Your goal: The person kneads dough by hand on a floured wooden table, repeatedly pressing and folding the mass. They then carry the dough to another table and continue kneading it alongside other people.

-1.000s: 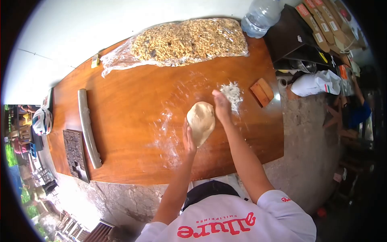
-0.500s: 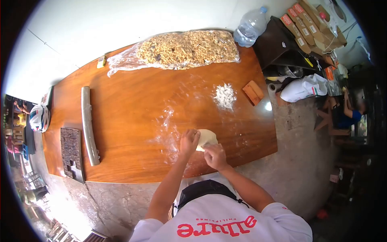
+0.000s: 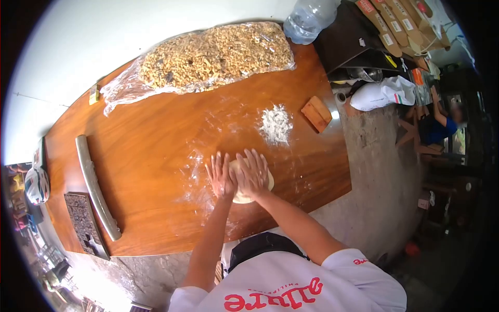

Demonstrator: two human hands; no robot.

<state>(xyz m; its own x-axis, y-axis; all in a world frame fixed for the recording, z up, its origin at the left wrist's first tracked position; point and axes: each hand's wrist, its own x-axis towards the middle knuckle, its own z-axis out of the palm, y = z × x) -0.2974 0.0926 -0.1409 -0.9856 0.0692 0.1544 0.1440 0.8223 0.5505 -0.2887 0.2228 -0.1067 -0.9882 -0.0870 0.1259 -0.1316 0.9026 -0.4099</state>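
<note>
A pale, round piece of dough (image 3: 244, 196) lies on the wooden table (image 3: 150, 156) near its front edge. My left hand (image 3: 222, 176) rests flat on the dough's left side, fingers spread and pointing away from me. Beside it, my right hand (image 3: 252, 174) lies flat over the dough's middle, fingers extended. The two hands touch or nearly touch, and they hide much of the dough. Beyond them is a small heap of white flour (image 3: 276, 125), with thin flour smears around the dough.
A large clear bag of yellowish pieces (image 3: 218, 57) lies along the back. A wrapped roll (image 3: 96, 187) and dark slab (image 3: 84, 223) are at left. A wooden block (image 3: 316, 114) and water bottle (image 3: 309, 21) stand right. A seated person (image 3: 439, 125) is at far right.
My hands have gone from curled at the dough's edges to flat on top of it, fingers stretched forward. The camera view has shifted and turned slightly.
</note>
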